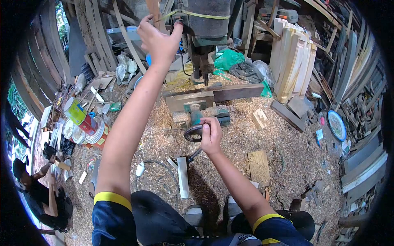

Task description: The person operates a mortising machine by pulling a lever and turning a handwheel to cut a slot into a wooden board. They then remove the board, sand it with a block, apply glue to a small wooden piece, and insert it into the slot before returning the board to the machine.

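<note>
Handwheel (187,135): dark round rim on the near side of the vise (196,117), with the person's right hand (211,137) at its right edge, fingers curled over the rim and gripping it.
Board (240,92): dark and long, set in the vise just beyond the wheel; its long axis runs left to right, across the line of the right forearm, and its right end sticks out past the vise.
Block (188,101): paler, against the near face of the board, towards its left end.
Bit (206,78): points down from the machine (207,20), over the board; whether it touches the wood, I can't tell.
Left hand (160,41): raised beside the machine, up and left of the board, fingers partly spread; I cannot tell whether it grips anything. The right hand is the nearer to the board.
Floor: shavings all round, a short offcut (259,119) right of the vise, a pale strip (183,178) before the feet.
Left edge of the floor: paint buckets (98,132), and beyond them another person (41,199), bent low.
</note>
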The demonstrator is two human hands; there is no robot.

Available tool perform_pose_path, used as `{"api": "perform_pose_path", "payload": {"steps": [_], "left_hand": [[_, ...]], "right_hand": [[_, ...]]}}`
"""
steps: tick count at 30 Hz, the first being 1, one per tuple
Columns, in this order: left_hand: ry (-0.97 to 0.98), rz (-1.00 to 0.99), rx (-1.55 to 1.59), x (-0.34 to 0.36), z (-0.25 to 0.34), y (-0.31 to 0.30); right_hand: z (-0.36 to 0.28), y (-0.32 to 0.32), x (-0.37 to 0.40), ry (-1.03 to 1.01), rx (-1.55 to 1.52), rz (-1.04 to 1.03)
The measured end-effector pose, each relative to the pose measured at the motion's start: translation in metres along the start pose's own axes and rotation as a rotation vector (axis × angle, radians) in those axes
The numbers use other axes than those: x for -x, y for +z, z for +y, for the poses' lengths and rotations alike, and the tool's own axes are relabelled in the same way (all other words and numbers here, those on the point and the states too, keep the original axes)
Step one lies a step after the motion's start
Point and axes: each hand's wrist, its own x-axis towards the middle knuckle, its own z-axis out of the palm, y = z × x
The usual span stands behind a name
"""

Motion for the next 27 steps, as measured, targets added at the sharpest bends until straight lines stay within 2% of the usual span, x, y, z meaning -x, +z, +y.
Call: {"api": "perform_pose_path", "payload": {"steps": [7,9,10,12,13,15,16,17,18,20,22,23,24,27], "left_hand": [[-0.022,-0.003,0.15,0.019,0.004,-0.021],[-0.053,-0.018,0.35,0.051,-0.005,-0.036],[-0.165,-0.092,0.362,0.077,-0.007,-0.047],[-0.387,-0.285,0.363,0.132,-0.001,-0.077],[-0.345,-0.467,0.263,0.159,-0.003,-0.089],[-0.492,-0.769,0.348,0.196,-0.004,-0.098],[-0.492,-0.784,0.395,0.212,0.002,-0.097],[-0.434,-0.898,0.421,0.213,0.005,-0.094],[-0.241,-0.962,0.342,0.214,0.008,-0.093],[-0.15,-1.057,0.328,0.217,0.017,-0.086],[-0.102,-1.099,0.265,0.229,0.02,-0.082],[-0.06,-1.042,0.235,0.231,0.028,-0.083],[-0.03,-1.117,0.114,0.228,0.031,-0.082],[-0.054,-1.103,-0.013,0.228,0.041,-0.08]], "right_hand": [[-0.001,-0.002,0.001,0.045,-0.051,-0.006],[-0.002,-0.005,0.0,0.162,-0.133,-0.037],[-0.002,-0.006,-0.001,0.162,-0.131,-0.033],[-0.001,-0.008,-0.004,0.36,-0.419,0.014],[0.003,-0.009,-0.007,0.4,-0.505,0.056],[0.009,-0.017,-0.018,0.38,-0.488,0.096],[0.012,-0.023,-0.026,0.361,-0.474,0.131],[0.013,-0.028,-0.043,0.291,-0.424,0.159],[0.012,-0.033,-0.061,0.288,-0.416,0.159],[-0.009,-0.045,-0.105,0.223,-0.406,0.298],[-0.03,-0.055,-0.15,0.169,-0.445,0.336],[-0.04,-0.059,-0.173,0.113,-0.49,0.379],[-0.05,-0.065,-0.193,0.105,-0.492,0.384],[-0.08,-0.081,-0.249,-0.072,-0.389,0.34]]}}
